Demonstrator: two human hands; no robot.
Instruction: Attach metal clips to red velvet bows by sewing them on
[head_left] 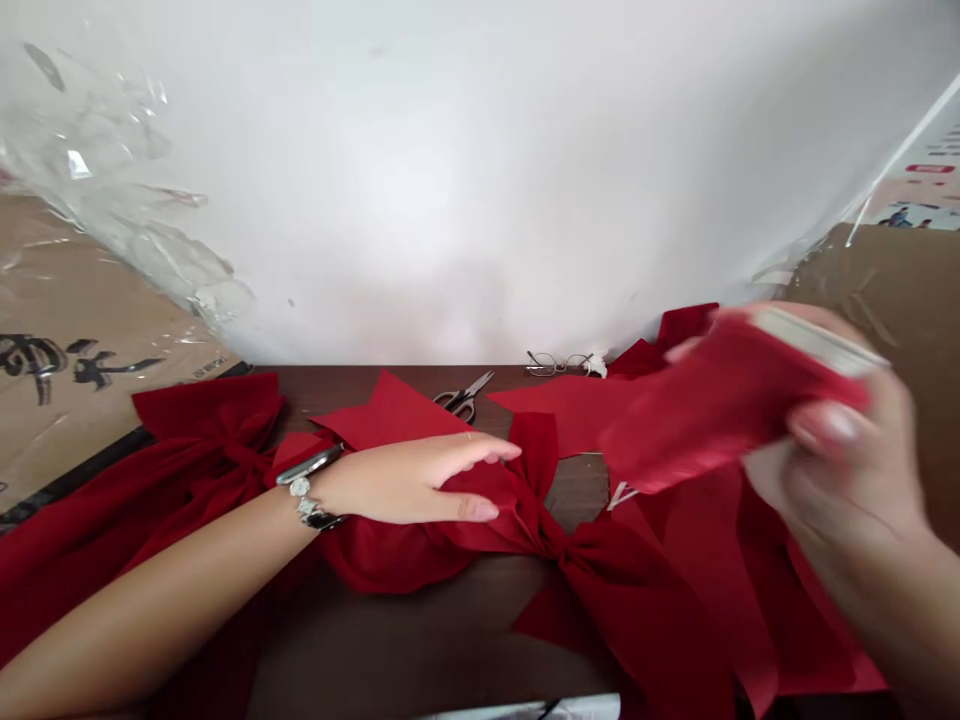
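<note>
Currently on head cam only, logging from my remote stn. L hand (397, 480) lies nearly flat, fingers (480, 450) extended and slightly spread, gripping nothing; fingertips rest on a large crimson fabric bow (600, 590), which sits on a dark brown wooden tabletop (390, 640) w/ its tails trailing twd lower R. Silver-and-black wristwatch (309, 490) on L wrist.

R hand (847, 480) is raised above table, motion-blurred. Its fingers (829, 425) are curled, pinching a folded red fabric strip (720, 410) w/ pale edge along top; exact grip hard to read, and I can't tell the strip's full shape.

Nearby: second crimson fabric bow (202, 440) at far L, beneath L forearm; steel scissors w/ dark handles (461, 395) lying on table near far edge; thin wire-frame eyeglasses (559, 363) just beyond them, by a loose red fabric piece (562, 410). Brown cardboard sheet w/ black brush characters (67, 340) at L, crumpled clear plastic film (127, 200) above it, white wall (450, 180) behind.
</note>
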